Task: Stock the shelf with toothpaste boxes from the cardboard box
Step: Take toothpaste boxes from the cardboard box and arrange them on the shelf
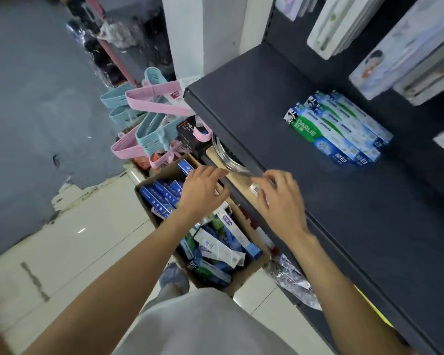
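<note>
My left hand (203, 190) hovers released over the cardboard box (244, 275); right hand (280, 201) at the shelf (241, 129) edge, grip blurred, cannot tell.

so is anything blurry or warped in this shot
Head view: both hands are motion-smeared, the right hand more than the left hand; the wide lens bends the shelf edge; the toothpaste boxes on it read fairly sharp; floor tiles show small glare spots.
</note>
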### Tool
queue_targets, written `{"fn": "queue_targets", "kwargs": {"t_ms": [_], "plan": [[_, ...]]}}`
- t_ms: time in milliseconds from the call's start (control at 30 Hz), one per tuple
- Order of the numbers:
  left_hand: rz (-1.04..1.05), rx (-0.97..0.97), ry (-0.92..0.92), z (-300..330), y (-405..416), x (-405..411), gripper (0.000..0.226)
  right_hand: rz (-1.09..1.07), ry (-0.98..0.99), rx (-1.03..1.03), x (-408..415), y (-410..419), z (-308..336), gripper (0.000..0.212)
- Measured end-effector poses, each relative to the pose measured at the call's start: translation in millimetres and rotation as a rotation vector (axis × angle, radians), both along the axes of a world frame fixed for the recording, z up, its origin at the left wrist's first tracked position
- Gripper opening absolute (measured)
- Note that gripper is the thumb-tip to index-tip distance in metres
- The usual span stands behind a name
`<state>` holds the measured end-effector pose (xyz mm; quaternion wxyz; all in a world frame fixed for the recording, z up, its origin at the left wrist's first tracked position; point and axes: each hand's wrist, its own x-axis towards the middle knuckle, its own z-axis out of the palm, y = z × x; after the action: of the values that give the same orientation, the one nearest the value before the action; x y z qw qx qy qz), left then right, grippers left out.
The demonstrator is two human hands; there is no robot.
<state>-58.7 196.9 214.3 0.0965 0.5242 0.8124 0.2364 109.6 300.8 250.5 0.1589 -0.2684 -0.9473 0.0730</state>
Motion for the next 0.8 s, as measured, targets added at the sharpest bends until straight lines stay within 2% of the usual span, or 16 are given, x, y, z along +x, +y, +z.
{"fn": "queue_targets", "kwargs": {"t_ms": [100,233,300,367,500,667,800], "plan": [[0.042,-0.149,-0.08,-40.6,-54.6,-15.2,0.04,0.152,-0.153,-0.246,-5.1,-49.6,-43.7,0.023],[0.098,-0.453,-0.233,-92.6,-116.2,-23.8,0.034,0.199,-0.648,-0.658,-8.2,-82.8,-124.9,0.033],[0.092,-0.59,-0.307,-121.2,-135.6,-25.2,0.037,0.148,-0.782,-0.78,-3.5,-98.8,-169.5,0.035],[0.095,-0.701,-0.342,-152.5,-148.8,-26.5,0.041,0.092,-0.838,-0.849,1.3,-112.5,-209.1,0.037],[0.051,-0.861,-0.266,-206.2,-148.0,-31.0,0.048,0.061,-0.898,-0.886,4.1,-125.4,-273.3,0.048],[-0.015,-0.936,-0.195,-256.5,-124.6,-35.3,0.056,0.077,-0.957,-0.93,0.2,-140.8,-330.3,0.063],[0.093,-1.017,-0.266,-280.0,-105.8,-26.5,0.062,0.06,-0.942,-0.943,-2.9,-151.6,-352.7,0.057]]}}
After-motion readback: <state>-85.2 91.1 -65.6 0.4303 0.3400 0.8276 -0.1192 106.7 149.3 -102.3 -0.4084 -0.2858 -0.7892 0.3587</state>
